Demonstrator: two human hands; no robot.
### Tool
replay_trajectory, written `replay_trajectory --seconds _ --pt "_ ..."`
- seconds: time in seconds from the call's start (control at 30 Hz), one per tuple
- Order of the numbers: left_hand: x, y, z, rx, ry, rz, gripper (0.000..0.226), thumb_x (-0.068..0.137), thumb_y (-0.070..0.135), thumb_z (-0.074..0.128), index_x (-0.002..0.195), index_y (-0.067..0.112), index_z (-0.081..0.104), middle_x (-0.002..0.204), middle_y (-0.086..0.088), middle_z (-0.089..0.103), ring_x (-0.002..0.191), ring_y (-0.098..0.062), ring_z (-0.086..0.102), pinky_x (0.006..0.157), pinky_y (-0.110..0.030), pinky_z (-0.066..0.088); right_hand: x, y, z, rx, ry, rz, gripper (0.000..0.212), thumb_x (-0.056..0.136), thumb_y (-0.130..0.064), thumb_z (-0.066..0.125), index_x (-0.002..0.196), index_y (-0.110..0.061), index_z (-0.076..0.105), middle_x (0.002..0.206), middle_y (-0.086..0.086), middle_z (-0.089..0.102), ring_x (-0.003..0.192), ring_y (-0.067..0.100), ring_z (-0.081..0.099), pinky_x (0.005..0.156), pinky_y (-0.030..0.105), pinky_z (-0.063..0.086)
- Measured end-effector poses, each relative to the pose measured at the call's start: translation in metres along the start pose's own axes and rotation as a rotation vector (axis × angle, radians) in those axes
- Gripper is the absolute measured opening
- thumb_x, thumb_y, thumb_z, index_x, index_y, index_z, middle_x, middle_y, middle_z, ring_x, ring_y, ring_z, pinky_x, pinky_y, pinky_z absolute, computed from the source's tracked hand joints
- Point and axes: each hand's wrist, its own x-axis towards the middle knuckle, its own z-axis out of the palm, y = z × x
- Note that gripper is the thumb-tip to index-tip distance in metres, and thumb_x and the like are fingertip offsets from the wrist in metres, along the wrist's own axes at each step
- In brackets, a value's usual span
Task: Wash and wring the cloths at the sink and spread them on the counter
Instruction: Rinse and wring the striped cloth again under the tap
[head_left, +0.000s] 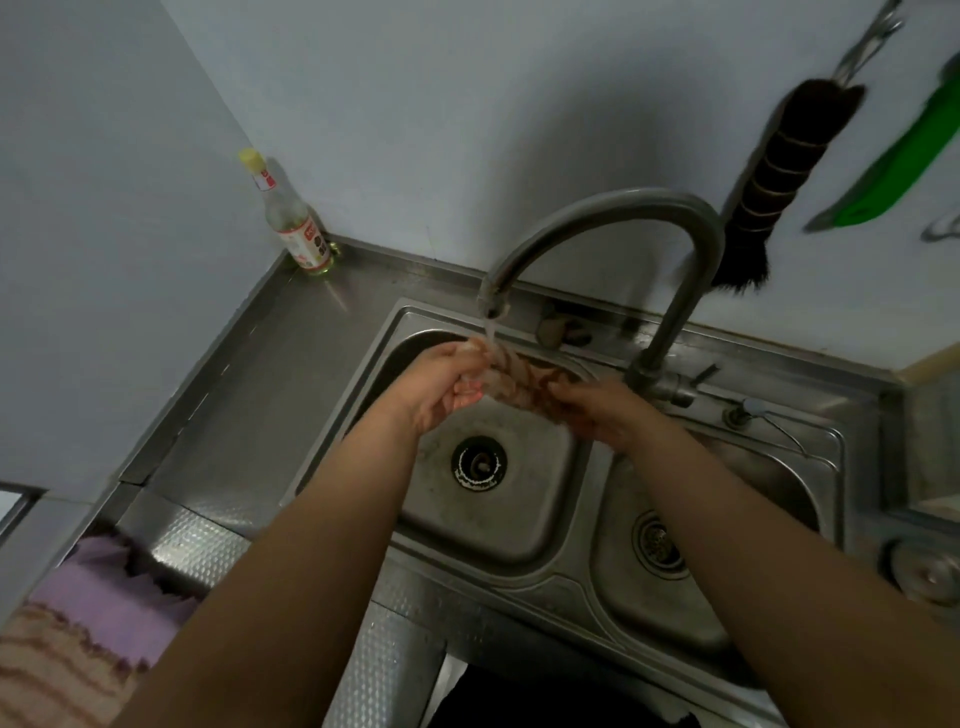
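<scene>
Right now we've got both hands over the left basin of the sink (363, 364), and the cloth (511, 379) is stretched between them as a tight twisted rope, directly under the tap (597, 218). Water is running off the spout and landing on the cloth's left end. Our left hand (441, 389) is curled round that end, fingers wrapped over it; our right hand (597, 410) grips the darker, brownish end, knuckles up. Both clenched on the cloth, no slack between them.

We'd call this wringing under the stream, or a rinse-and-twist. To do it well, we want the hands turning opposite ways, wrists rolling against each other, and the rope kept low over the basin so the runoff falls toward the drain (478, 462) and not onto the counter (249, 395). For a proper wring, we'd say pull the cloth clear of the stream first; otherwise it soaks up as fast as it sheds.

Over at the lower left, a purple cloth (104, 597) and a striped cloth (47, 670) lie on the counter's edge. Whether those two are already washed, we cannot tell.
</scene>
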Motion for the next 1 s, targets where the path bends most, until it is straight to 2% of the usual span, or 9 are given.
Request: replay_trajectory --seconds 0.1,0.17,0.23,0.33,0.53,0.67,0.77,0.87,1.0 --pt "-0.006 -0.009 0.018 0.174 -0.037 0.027 0.013 0.089 0.0 0.057 0.096 0.01 0.062 0.073 -0.004 0.061 0.06 -0.01 0.061 0.053 -0.02 0.05 0.0 0.025 -0.034 0.153 0.415 0.008 0.026 0.084 -0.008 0.065 0.109 -0.003 0.057 0.113 0.021 0.061 0.089 0.026 0.058 0.08 0.034 0.051" --pt "-0.01 -0.011 0.026 0.277 0.032 0.061 0.013 0.089 0.002 0.06 0.095 0.014 0.062 0.078 -0.004 0.062 0.062 -0.011 0.06 0.053 -0.02 0.051 -0.005 0.026 -0.056 0.166 0.639 -0.037 0.047 0.086 -0.003 0.059 0.13 0.0 0.045 0.127 0.019 0.055 0.108 0.029 0.056 0.094 0.036 0.044" --pt "-0.011 -0.011 0.028 0.389 0.075 0.088 0.015 0.087 0.008 0.065 0.099 0.016 0.06 0.084 -0.003 0.064 0.071 -0.011 0.062 0.063 -0.023 0.053 -0.009 0.022 -0.073 0.131 0.686 -0.107 0.065 0.088 0.0 0.053 0.146 -0.006 0.025 0.131 0.012 0.05 0.118 0.027 0.05 0.102 0.034 0.04" --pt "-0.014 -0.008 0.025 0.465 0.075 0.098 0.025 0.085 0.01 0.068 0.108 0.012 0.06 0.092 -0.005 0.066 0.085 -0.017 0.065 0.081 -0.032 0.055 -0.012 0.015 -0.082 -0.027 0.598 -0.22 0.057 0.087 0.007 0.045 0.14 -0.014 0.04 0.131 0.011 0.054 0.117 0.027 0.052 0.095 0.032 0.041" --pt "-0.023 -0.003 0.028 0.506 0.005 0.18 0.011 0.093 0.023 0.06 0.099 0.015 0.065 0.078 0.003 0.066 0.065 -0.001 0.062 0.059 -0.014 0.048 -0.037 0.007 -0.065 -0.351 0.416 -0.287 0.066 0.083 -0.001 0.063 0.141 -0.006 0.031 0.125 0.013 0.051 0.119 0.027 0.049 0.095 0.032 0.042" --pt "-0.029 0.003 0.035 0.509 -0.068 0.203 0.053 0.084 0.065 0.053 0.099 0.017 0.07 0.081 -0.003 0.072 0.077 -0.016 0.067 0.081 -0.033 0.056 -0.062 -0.015 -0.003 -0.724 0.033 -0.582 0.09 0.073 -0.024 0.079 0.146 -0.02 0.027 0.141 0.01 0.032 0.13 0.024 0.037 0.109 0.035 0.034" --pt "-0.038 0.01 0.037 0.499 -0.044 0.226 0.085 0.068 0.084 0.04 0.107 0.015 0.07 0.086 -0.006 0.074 0.083 -0.021 0.071 0.079 -0.034 0.057 -0.079 -0.03 0.022 -0.8 -0.033 -0.716 0.062 0.076 -0.024 0.075 0.132 -0.025 0.048 0.118 -0.001 0.054 0.111 0.016 0.055 0.089 0.029 0.048" --pt "-0.048 0.015 0.035 0.397 -0.021 0.262 0.082 0.071 0.08 0.034 0.108 0.015 0.068 0.083 0.001 0.072 0.074 -0.011 0.066 0.065 -0.025 0.051 -0.089 -0.039 0.029 -0.778 0.009 -0.673 0.046 0.08 -0.029 0.071 0.122 -0.027 0.054 0.106 -0.009 0.06 0.096 0.008 0.057 0.075 0.021 0.047" --pt "-0.048 -0.003 0.021 0.412 -0.24 0.295 0.062 0.082 0.073 0.039 0.122 0.03 0.058 0.106 0.01 0.069 0.096 -0.003 0.062 0.088 -0.028 0.044 -0.099 -0.051 0.03 -0.561 -0.109 -0.625 0.026 0.083 -0.024 0.069 0.107 -0.022 0.059 0.096 -0.008 0.062 0.088 0.006 0.06 0.075 0.021 0.049"
